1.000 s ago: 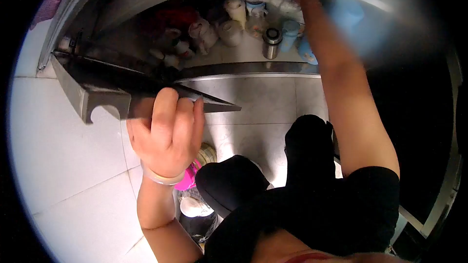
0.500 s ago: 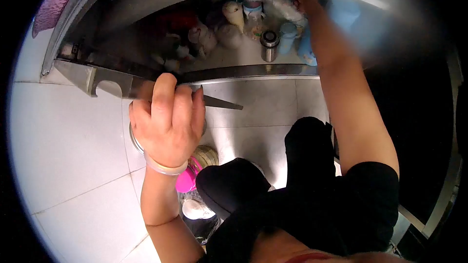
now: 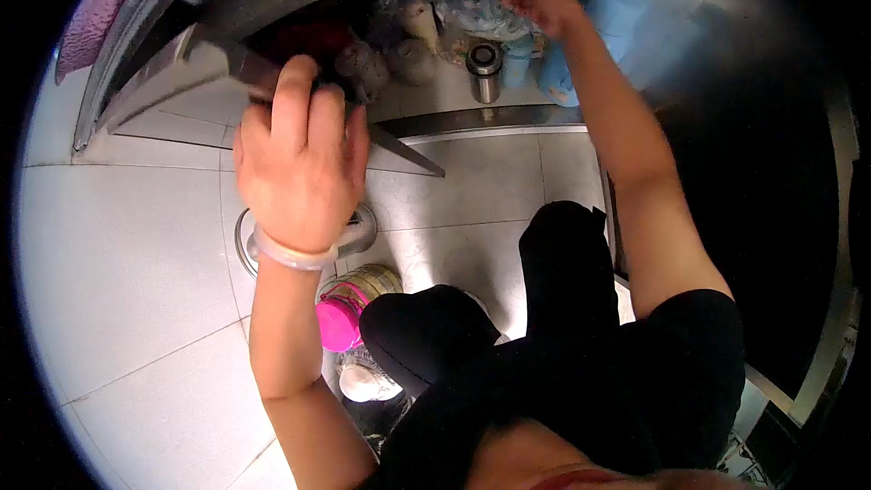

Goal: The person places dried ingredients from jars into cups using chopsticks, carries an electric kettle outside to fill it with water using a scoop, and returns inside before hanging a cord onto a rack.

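Note:
My left hand (image 3: 301, 159) is curled over a grey metal panel (image 3: 172, 73) with a curved notch at its left end. The panel tapers to a point on the right, and my fingertips are hidden behind it. My right hand (image 3: 543, 2) reaches into a low cabinet (image 3: 544, 118), fingers stretched to the left. Beside those fingers lies a crumpled clear plastic bag (image 3: 463, 2); whether they touch it I cannot tell. Below the bag stand a steel flask (image 3: 484, 73) and a light blue bottle (image 3: 516, 63). Pale containers (image 3: 413, 62) crowd the shelf to their left.
Large light blue containers (image 3: 617, 9) stand right of my forearm. On the tiled floor (image 3: 136, 245) are a pink-lidded jar (image 3: 338, 322), a metal pot (image 3: 358, 231) partly behind my left wrist, and a white cup (image 3: 361, 383). My bent knees (image 3: 567, 263) face the cabinet.
My right hand has shifted left, and its fingers now show. The plastic bag appears more spread out to the left. The panel's left end is higher, with my left hand still on it.

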A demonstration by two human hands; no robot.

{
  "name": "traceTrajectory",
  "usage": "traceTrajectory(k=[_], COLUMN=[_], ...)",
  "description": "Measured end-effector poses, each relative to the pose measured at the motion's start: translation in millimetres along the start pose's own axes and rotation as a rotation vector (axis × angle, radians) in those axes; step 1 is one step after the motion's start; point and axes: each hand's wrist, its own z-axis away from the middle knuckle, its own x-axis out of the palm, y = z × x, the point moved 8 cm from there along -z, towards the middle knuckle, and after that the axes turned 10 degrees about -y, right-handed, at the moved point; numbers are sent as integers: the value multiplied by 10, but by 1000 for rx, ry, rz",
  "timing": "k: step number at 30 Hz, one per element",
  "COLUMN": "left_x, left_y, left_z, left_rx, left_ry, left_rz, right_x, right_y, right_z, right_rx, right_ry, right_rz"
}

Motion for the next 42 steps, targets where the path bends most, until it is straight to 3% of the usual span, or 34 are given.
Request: traceTrajectory(k=[2,5,7,9,16,22,25,28,31,33,35,37,39,41,42], left_x=[68,139,212,279,486,520,521,522,260,238,504,528,547,300,135], left_y=[-83,-210,-232,-261,-385,-384,-432,-492,-521,-529,-502,-314,-16,391,603], left_z=[-99,-225,-286,-368,-529,-562,-564,-560,-676,-598,-293,65,618,1187,1441], left_rx=[10,38,51,74,92,107,83,83,77,67,-185,-375,-536,-499,-368], left_ry=[14,13,40,39,67,20,-44,-103,-264,-312,-551,-644,-802,-1086,-1209], left_rz=[26,51,48,51,100,86,85,217,431,680,1076,1261,1236,1122,1093], right_x=[178,382,402,463,757,1237,1346,1404,1349,1292,1353,1434,1574,1623,1623], right_y=[-1,295,593,928,2078,1852,1902,1859,1774,1733,1530,1192,640,182,-122], right_z=[416,840,1044,1371,2002,2084,2283,2526,2799,2996,3220,3451,3593,3696,3687], right_rx=[-64,125,109,248,380,540,568,679,637,735,789,795,839,958,850], right_ry=[-5,83,29,180,111,-78,-71,-72,51,42,67,143,105,53,37], right_rz=[14,-162,-152,-251,-311,-173,-157,49,89,234,232,91,4,56,76])
